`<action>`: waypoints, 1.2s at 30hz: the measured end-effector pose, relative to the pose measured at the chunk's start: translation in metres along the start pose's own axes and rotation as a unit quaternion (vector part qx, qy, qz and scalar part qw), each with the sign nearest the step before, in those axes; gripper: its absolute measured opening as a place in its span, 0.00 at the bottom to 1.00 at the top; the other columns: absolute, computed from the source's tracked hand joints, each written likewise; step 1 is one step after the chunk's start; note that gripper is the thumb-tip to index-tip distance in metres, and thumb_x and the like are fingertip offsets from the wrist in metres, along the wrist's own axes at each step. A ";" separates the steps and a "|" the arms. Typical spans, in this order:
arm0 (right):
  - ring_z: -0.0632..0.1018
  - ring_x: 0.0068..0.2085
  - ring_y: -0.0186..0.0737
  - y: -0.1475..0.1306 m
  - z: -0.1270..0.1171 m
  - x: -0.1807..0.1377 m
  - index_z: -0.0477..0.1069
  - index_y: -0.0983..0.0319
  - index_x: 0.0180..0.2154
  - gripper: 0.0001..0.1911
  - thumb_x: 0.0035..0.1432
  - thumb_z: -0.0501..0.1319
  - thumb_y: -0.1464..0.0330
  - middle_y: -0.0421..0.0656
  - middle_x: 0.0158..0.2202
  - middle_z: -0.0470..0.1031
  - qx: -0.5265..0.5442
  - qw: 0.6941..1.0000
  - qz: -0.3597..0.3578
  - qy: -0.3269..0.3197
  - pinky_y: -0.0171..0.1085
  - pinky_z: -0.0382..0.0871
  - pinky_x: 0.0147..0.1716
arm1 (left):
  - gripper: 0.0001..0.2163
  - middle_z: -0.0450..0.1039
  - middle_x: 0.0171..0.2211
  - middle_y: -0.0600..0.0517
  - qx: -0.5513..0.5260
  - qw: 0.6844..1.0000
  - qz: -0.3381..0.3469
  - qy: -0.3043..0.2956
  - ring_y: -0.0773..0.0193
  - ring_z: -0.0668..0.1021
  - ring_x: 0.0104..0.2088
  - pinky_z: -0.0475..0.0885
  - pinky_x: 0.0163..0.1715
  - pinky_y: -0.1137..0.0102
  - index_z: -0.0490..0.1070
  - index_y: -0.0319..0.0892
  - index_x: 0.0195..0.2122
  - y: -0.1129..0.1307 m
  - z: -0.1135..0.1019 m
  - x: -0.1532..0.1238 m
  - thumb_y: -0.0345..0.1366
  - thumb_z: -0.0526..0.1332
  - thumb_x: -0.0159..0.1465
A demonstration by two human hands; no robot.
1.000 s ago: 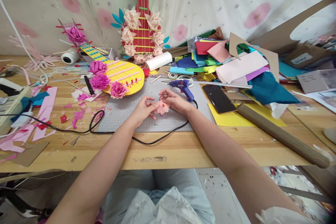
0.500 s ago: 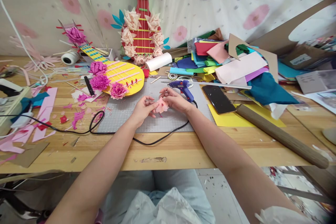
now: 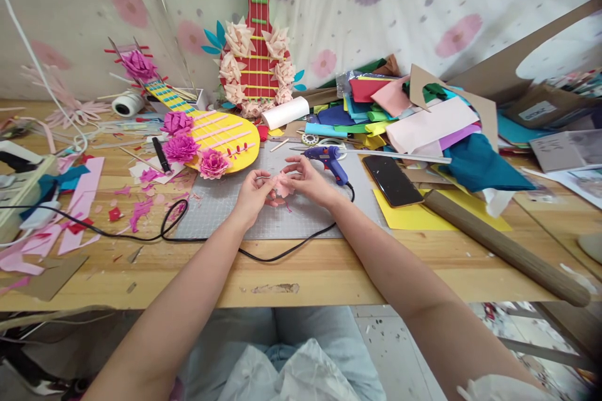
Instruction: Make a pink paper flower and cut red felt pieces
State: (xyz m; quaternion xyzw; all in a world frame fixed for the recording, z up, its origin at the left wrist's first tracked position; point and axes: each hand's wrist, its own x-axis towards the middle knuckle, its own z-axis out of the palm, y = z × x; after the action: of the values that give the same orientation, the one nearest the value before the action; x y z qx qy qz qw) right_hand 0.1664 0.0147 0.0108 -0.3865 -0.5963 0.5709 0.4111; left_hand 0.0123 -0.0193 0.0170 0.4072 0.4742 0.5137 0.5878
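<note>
A small light-pink paper flower (image 3: 283, 185) is held between my two hands above the grey cutting mat (image 3: 221, 213). My left hand (image 3: 254, 195) pinches its left side, fingers closed. From the right, my right hand (image 3: 308, 180) grips the petals with thumb and fingers, covering much of the flower. Just beyond my right hand lies a blue glue gun (image 3: 332, 161) with a clear glue stick, its black cord (image 3: 286, 255) looping across the mat. To the left lies a yellow paper guitar (image 3: 235, 138) with magenta paper flowers (image 3: 214, 163).
A red paper guitar (image 3: 260, 75) with pale flowers stands at the back. Coloured crepe paper (image 3: 367, 91) is heaped behind right. A phone (image 3: 392, 180) and a wooden rod (image 3: 503, 244) lie at right. Paper scraps (image 3: 141, 213), a black marker (image 3: 160, 154) and a power strip (image 3: 23, 194) are at left.
The pink flower has shifted slightly left and turned, so its face shows less. My right fingers have closed further over it. The camera view has tilted a little.
</note>
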 end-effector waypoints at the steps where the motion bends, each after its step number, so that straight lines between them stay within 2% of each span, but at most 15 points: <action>1: 0.73 0.33 0.31 0.000 -0.001 0.000 0.56 0.57 0.46 0.28 0.45 0.66 0.63 0.42 0.41 0.66 -0.001 1.000 -0.001 0.001 0.31 0.69 0.27 | 0.21 0.67 0.21 0.59 -0.001 1.000 0.000 0.000 0.73 0.69 0.19 0.68 0.15 0.77 0.60 0.41 0.34 0.000 0.000 0.000 0.42 0.69 0.45; 5: 0.74 0.35 0.33 -0.002 -0.001 -0.001 0.56 0.57 0.46 0.26 0.48 0.64 0.62 0.42 0.41 0.67 -0.009 1.000 -0.004 0.009 0.33 0.70 0.30 | 0.22 0.66 0.20 0.60 -0.006 1.000 0.000 0.002 0.73 0.69 0.19 0.69 0.16 0.77 0.60 0.41 0.34 0.000 0.000 0.001 0.41 0.70 0.44; 8: 0.73 0.35 0.32 -0.003 -0.001 -0.002 0.56 0.57 0.46 0.27 0.46 0.65 0.64 0.42 0.42 0.66 -0.012 1.000 -0.007 0.005 0.33 0.70 0.31 | 0.21 0.66 0.20 0.60 -0.005 1.000 -0.004 0.001 0.73 0.69 0.19 0.69 0.16 0.76 0.60 0.41 0.34 -0.001 0.000 0.001 0.41 0.69 0.45; 14: 0.72 0.33 0.31 0.002 -0.005 0.004 0.55 0.57 0.46 0.28 0.45 0.64 0.65 0.43 0.43 0.65 -0.053 0.998 -0.027 0.020 0.34 0.70 0.31 | 0.17 0.68 0.24 0.57 0.025 0.999 0.002 0.031 0.73 0.69 0.19 0.68 0.17 0.76 0.60 0.41 0.34 0.001 -0.002 0.003 0.39 0.66 0.49; 17: 0.72 0.34 0.33 0.008 -0.009 0.009 0.54 0.58 0.47 0.28 0.45 0.63 0.67 0.44 0.43 0.65 -0.129 0.989 -0.050 0.051 0.37 0.70 0.34 | 0.13 0.68 0.25 0.57 0.094 0.992 0.047 0.077 0.73 0.67 0.19 0.64 0.17 0.76 0.61 0.42 0.36 0.000 -0.011 0.009 0.38 0.63 0.52; 20: 0.72 0.38 0.36 0.014 -0.011 0.013 0.55 0.59 0.48 0.28 0.45 0.62 0.70 0.47 0.44 0.65 -0.222 0.970 -0.072 0.062 0.41 0.69 0.39 | 0.11 0.68 0.25 0.56 0.217 0.963 0.123 0.099 0.72 0.66 0.20 0.62 0.22 0.75 0.65 0.42 0.37 -0.002 -0.022 0.013 0.36 0.61 0.53; 23: 0.71 0.47 0.41 0.015 -0.012 0.014 0.55 0.59 0.50 0.29 0.45 0.62 0.71 0.49 0.47 0.65 -0.274 0.955 -0.100 0.053 0.43 0.67 0.44 | 0.07 0.70 0.25 0.54 0.334 0.930 0.140 0.065 0.69 0.67 0.23 0.61 0.25 0.73 0.71 0.43 0.34 -0.004 -0.028 0.012 0.37 0.61 0.53; 27: 0.68 0.54 0.44 0.012 -0.016 0.009 0.55 0.58 0.52 0.30 0.47 0.62 0.70 0.50 0.53 0.64 -0.304 0.942 -0.138 0.043 0.46 0.64 0.49 | 0.09 0.71 0.28 0.53 0.448 0.881 0.148 -0.034 0.65 0.68 0.26 0.60 0.27 0.72 0.75 0.45 0.32 -0.003 -0.026 0.005 0.43 0.63 0.52; 31: 0.69 0.53 0.46 0.003 -0.020 -0.002 0.58 0.59 0.51 0.26 0.50 0.60 0.69 0.50 0.52 0.66 -0.333 0.925 -0.170 0.070 0.48 0.62 0.51 | 0.11 0.71 0.34 0.50 0.483 0.849 0.178 -0.117 0.62 0.70 0.33 0.64 0.34 0.69 0.75 0.45 0.34 0.000 -0.024 0.000 0.43 0.63 0.53; 36: 0.71 0.48 0.45 -0.015 -0.020 -0.017 0.61 0.58 0.48 0.21 0.51 0.60 0.68 0.48 0.46 0.70 -0.337 0.923 -0.169 0.077 0.46 0.65 0.45 | 0.07 0.70 0.34 0.50 0.484 0.844 0.189 -0.130 0.60 0.71 0.37 0.65 0.39 0.67 0.72 0.43 0.29 0.000 -0.023 -0.001 0.41 0.61 0.54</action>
State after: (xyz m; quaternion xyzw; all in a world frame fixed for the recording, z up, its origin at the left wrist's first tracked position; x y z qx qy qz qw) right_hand 0.1917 0.0052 0.0256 -0.4386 -0.7764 0.2265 0.3917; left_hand -0.0101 -0.0206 0.0121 0.7851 0.4956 0.2618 0.2638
